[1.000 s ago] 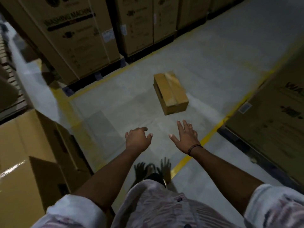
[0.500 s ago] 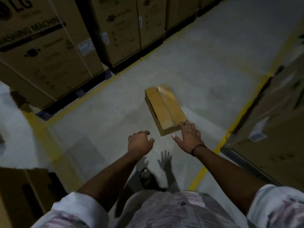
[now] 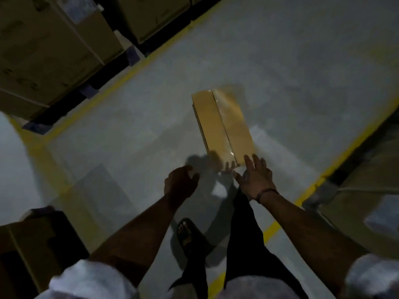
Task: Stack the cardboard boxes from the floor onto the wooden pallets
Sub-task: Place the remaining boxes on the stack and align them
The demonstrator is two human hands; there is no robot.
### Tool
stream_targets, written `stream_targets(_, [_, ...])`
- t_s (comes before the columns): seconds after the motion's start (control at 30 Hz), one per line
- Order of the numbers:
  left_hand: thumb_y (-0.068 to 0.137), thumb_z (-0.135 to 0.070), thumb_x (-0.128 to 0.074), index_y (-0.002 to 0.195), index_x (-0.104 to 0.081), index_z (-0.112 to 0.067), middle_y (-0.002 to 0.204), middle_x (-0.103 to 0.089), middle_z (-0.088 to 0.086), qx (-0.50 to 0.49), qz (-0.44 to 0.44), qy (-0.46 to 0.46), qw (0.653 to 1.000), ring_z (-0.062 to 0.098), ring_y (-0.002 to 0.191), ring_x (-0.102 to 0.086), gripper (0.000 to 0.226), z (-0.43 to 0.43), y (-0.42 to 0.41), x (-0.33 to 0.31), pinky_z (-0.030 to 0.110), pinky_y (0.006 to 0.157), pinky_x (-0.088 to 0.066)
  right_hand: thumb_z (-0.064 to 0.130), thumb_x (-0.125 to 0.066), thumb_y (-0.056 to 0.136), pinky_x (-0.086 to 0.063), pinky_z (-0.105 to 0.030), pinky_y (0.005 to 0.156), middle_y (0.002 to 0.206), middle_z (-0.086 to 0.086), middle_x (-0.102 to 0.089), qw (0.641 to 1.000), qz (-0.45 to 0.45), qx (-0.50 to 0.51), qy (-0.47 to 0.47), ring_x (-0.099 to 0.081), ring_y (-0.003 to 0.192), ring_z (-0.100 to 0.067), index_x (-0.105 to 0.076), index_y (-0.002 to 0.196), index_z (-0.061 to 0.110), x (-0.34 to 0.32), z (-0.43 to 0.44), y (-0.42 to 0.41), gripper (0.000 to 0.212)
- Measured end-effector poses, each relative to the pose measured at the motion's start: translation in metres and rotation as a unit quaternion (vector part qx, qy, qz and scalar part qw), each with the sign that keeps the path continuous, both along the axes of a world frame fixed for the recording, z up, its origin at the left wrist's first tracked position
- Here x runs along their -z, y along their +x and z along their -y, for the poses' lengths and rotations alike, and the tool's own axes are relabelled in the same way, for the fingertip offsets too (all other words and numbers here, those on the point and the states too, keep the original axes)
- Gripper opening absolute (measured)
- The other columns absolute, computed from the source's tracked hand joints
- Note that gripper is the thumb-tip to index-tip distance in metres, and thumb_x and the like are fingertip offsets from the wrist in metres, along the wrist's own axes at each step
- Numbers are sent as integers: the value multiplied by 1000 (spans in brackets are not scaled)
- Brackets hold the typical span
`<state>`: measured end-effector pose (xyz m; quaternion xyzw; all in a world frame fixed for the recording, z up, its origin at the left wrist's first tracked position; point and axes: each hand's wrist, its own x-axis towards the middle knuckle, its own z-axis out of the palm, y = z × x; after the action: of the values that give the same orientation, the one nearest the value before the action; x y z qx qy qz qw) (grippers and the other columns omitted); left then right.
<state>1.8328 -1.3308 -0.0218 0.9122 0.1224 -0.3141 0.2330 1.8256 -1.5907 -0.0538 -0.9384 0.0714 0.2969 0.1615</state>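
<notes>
A small taped cardboard box (image 3: 224, 126) lies on the grey concrete floor in the middle of the view. My right hand (image 3: 254, 180) is spread open at the box's near right corner, its fingertips over the box's near edge. My left hand (image 3: 180, 184) hovers with loosely curled fingers a short way left of the box's near end, holding nothing and apart from the box. No pallet top is clearly visible.
Large appliance cartons (image 3: 49, 50) stand on dark pallets along the upper left behind a yellow floor line (image 3: 121, 83). More cartons (image 3: 367, 201) line the right side. Another brown box (image 3: 36, 244) sits at lower left. My sandalled foot (image 3: 187, 234) stands near the box.
I have stepped closer and leaned down; the box now lies nearer below me. My right hand has reached its near corner, and my left hand has come closer to its near end.
</notes>
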Motion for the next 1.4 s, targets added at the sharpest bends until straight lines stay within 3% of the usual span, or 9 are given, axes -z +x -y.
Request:
stream_targets(0.3, [96, -57, -60, 142, -57, -20, 148, -55, 9, -69, -26, -32, 997, 29, 130, -56, 59, 91, 145, 234, 38, 108, -45, 79, -16, 81, -18, -57, 119, 168, -11, 2, 997, -21, -65, 23, 6, 153, -42, -7, 162, 22, 245, 60, 190, 99])
stream_targets(0.47, [83, -79, -40, 152, -45, -17, 157, -45, 12, -81, 15, -41, 996, 40, 149, -32, 93, 115, 213, 371, 46, 119, -29, 52, -65, 92, -17, -63, 120, 168, -9, 12, 993, -7, 76, 94, 5, 152, -44, 6, 161, 26, 347, 83, 272, 103])
stream_targets(0.6, [67, -68, -79, 159, -35, -28, 166, -26, 12, -244, -6, -165, 955, 36, 150, -31, 109, 121, 263, 421, 50, 122, -32, 60, -63, 90, -38, -51, 110, 167, -14, 14, 995, -2, -16, 97, -24, 145, -46, 6, 162, 32, 397, 95, 317, 103])
stream_targets(0.7, [69, -69, -76, 161, -25, -30, 158, -27, 27, -250, -31, -175, 952, 44, 136, -44, 113, 123, 273, 420, 51, 118, -37, 63, -71, 83, -38, -51, 109, 165, -11, 21, 993, -10, -74, 94, -21, 143, -49, -1, 161, 33, 396, 97, 327, 108])
stream_targets(0.8, [63, -84, -65, 159, -31, -35, 131, -55, 39, -241, -41, -187, 951, 35, 93, -72, 113, 107, 260, 423, 50, 88, -61, 75, -73, 67, -45, -55, 104, 165, -9, 7, 992, 13, -52, 117, -31, 136, -49, -2, 157, 39, 360, 88, 317, 120])
stream_targets(0.9, [66, -68, -67, 149, -39, -50, 130, -61, 28, -296, -8, -172, 939, 26, 90, -73, 89, 95, 240, 353, 50, 91, -60, 90, -59, 65, -46, -58, 101, 164, -4, 1, 994, -8, -56, 96, -35, 134, -47, 2, 152, 50, 296, 62, 296, 114])
stream_targets(1.07, [68, -88, -50, 146, -27, -65, 154, -48, 5, -301, 28, -56, 951, 35, 148, -32, 85, 46, 187, 181, 57, 116, -31, 92, -44, 74, -27, -59, 117, 164, 5, 23, 989, 10, -126, 78, -11, 147, -46, -15, 160, 39, 140, -13, 266, 105])
stream_targets(1.2, [75, -81, -57, 145, -27, -67, 158, -40, 6, -343, 59, 12, 937, 39, 145, -34, 78, -17, 134, 45, 57, 113, -33, 96, -33, 71, -33, -50, 110, 165, -6, 20, 973, 8, -230, 29, -25, 139, -42, -6, 161, 36, 3, -101, 240, 111])
stream_targets(1.4, [84, -58, -74, 145, -49, -49, 164, -29, 4, -452, 143, 29, 880, 43, 142, -34, 67, -124, 36, -119, 56, 112, -35, 82, -48, 85, -22, -54, 117, 169, -1, 11, 935, 35, -346, 71, -13, 148, -44, -14, 161, 35, -144, -236, 186, 96])
